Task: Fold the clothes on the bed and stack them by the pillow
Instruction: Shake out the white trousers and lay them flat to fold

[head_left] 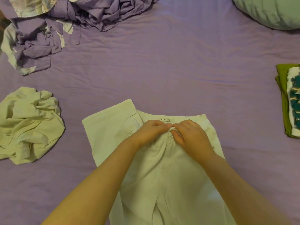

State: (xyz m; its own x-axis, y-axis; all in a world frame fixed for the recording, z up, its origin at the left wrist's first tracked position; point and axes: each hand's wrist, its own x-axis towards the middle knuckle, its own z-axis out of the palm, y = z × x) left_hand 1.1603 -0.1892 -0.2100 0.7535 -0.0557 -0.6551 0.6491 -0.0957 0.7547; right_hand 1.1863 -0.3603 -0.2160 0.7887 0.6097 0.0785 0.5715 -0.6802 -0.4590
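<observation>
Near the bed's (162,70) front edge, at its middle: pale cream trousers (162,176), spread flat, waistband toward the bed's far side, legs running off the near edge of view. On the inside of the waistband, a small label (165,119) reading DAICLAIRE. Both bare hands down on the waistband centre, thumbs and fingertips nearly meeting. Left hand (150,133): fingers curled, grip pinched together on the fabric at the trouser closure. Right hand (189,135): fingers bent, grip likewise pinching the small tab of cloth at the same spot; whether a button or a hook lies under the fingers, impossible to tell. A fold of the trousers' left side turned up and over, lying beside the left hand. Toward the bed's left edge, well apart from the trousers: a crumpled pale yellow-green garment (29,125), unfolded. At the far left corner: a rumpled heap of purple and pale patterned clothes (48,30), also unfolded. At the far right corner: a pale green pillow (272,12), partly cut off by the view. Below it along the right edge: a small folded stack, an olive green piece (283,95) underneath and a white piece with teal print (294,103) on top.
</observation>
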